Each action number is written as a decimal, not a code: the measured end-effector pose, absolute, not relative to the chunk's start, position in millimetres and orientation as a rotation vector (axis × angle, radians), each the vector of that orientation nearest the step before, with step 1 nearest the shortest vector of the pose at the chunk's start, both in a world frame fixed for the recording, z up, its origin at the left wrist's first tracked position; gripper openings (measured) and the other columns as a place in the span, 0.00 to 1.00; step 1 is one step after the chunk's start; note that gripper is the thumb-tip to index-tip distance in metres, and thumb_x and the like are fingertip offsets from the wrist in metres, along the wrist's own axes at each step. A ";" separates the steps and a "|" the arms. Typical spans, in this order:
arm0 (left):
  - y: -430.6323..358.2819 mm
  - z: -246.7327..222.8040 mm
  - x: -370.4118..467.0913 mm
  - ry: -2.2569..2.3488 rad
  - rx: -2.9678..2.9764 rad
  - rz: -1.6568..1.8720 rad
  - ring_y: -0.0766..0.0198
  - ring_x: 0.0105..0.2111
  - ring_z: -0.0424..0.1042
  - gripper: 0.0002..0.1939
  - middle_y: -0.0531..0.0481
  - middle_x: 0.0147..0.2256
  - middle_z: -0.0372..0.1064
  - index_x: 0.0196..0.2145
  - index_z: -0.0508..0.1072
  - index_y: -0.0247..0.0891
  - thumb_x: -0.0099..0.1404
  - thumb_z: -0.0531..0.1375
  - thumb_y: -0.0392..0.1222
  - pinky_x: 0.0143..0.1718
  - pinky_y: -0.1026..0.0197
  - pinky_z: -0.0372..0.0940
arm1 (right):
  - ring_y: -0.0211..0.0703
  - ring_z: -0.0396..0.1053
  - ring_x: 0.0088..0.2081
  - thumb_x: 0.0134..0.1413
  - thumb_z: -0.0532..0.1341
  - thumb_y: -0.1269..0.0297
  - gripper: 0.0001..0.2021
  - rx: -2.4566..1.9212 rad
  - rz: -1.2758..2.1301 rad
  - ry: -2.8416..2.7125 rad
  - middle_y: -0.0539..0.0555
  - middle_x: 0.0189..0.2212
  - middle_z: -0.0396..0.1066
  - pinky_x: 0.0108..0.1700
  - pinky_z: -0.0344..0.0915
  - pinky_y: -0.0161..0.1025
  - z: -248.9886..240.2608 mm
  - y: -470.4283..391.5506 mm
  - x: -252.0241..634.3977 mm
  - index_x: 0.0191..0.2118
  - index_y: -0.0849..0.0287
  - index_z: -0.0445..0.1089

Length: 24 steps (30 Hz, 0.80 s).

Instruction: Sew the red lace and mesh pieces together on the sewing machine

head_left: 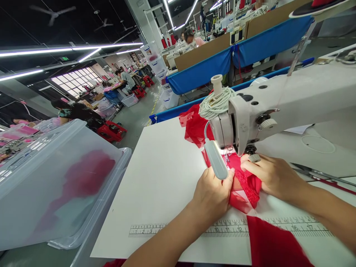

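Observation:
A white sewing machine (280,100) reaches in from the right, its head over red lace fabric (249,185). Just left of the needle area, my left hand (213,191) pinches the sheer edge of this fabric. My right hand (268,174) has its fingers closed on the lace on the other side, below the tension knob. A grey lamp (216,159) shines on the stitching spot and covers part of my left fingertips. More red fabric (194,128) lies behind the machine head, and another red piece (274,241) hangs at the front edge.
The white table (155,167) bears a printed ruler along its front. Black scissors (319,174) lie right of my right hand. A clear plastic bin (58,185) with red fabric stands at the left. People sit at other workstations behind.

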<state>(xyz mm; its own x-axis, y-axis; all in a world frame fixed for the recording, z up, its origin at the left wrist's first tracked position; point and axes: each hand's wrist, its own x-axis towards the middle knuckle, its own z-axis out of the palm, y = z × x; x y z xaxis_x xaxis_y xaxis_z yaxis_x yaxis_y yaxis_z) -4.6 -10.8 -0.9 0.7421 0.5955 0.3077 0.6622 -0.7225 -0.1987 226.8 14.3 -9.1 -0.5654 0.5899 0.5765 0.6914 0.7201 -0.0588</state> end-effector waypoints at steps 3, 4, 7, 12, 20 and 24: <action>-11.3 -0.7 -4.6 -0.963 -2.612 -0.415 0.47 0.35 0.73 0.28 0.34 0.35 0.73 0.60 0.69 0.26 0.73 0.51 0.51 0.30 0.53 0.66 | 0.43 0.64 0.29 0.48 0.51 0.84 0.14 -0.990 -0.205 -2.359 0.53 0.28 0.68 0.25 0.53 0.37 -8.7 14.4 226.2 0.29 0.56 0.65; -11.9 0.0 -4.1 -0.961 -2.606 -0.423 0.47 0.35 0.73 0.30 0.34 0.35 0.73 0.59 0.69 0.26 0.73 0.51 0.54 0.30 0.53 0.65 | 0.43 0.64 0.29 0.48 0.51 0.84 0.14 -0.995 -0.193 -2.365 0.53 0.28 0.68 0.25 0.53 0.36 -8.4 14.2 225.7 0.29 0.56 0.65; -15.2 4.0 -0.7 -0.959 -2.602 -0.409 0.50 0.34 0.72 0.25 0.35 0.36 0.73 0.54 0.72 0.28 0.72 0.52 0.52 0.27 0.56 0.63 | 0.44 0.65 0.31 0.49 0.50 0.82 0.14 -1.009 -0.149 -2.343 0.55 0.30 0.68 0.27 0.57 0.36 -6.3 13.2 224.5 0.30 0.56 0.66; -23.6 10.4 6.0 -0.849 -2.636 -0.396 0.63 0.26 0.66 0.10 0.47 0.30 0.65 0.31 0.69 0.35 0.63 0.52 0.24 0.20 0.62 0.53 | 0.47 0.66 0.33 0.48 0.53 0.79 0.12 -1.048 -0.085 -2.426 0.54 0.29 0.69 0.30 0.59 0.38 -1.5 10.3 227.4 0.35 0.56 0.68; -13.0 13.7 1.2 -0.904 -2.862 -0.354 0.65 0.25 0.64 0.14 0.50 0.30 0.67 0.32 0.66 0.38 0.68 0.48 0.23 0.21 0.64 0.58 | 0.42 0.66 0.26 0.41 0.51 0.82 0.19 -1.002 -0.217 -2.368 0.52 0.32 0.75 0.28 0.54 0.39 -11.8 5.3 229.6 0.37 0.56 0.69; 8.7 12.5 3.3 -1.255 -2.983 -0.528 0.63 0.28 0.68 0.13 0.50 0.29 0.69 0.31 0.66 0.39 0.67 0.50 0.25 0.28 0.62 0.65 | 0.39 0.64 0.22 0.51 0.52 0.81 0.18 -0.947 -0.189 -2.313 0.50 0.28 0.75 0.25 0.52 0.37 -11.6 1.0 222.4 0.44 0.57 0.69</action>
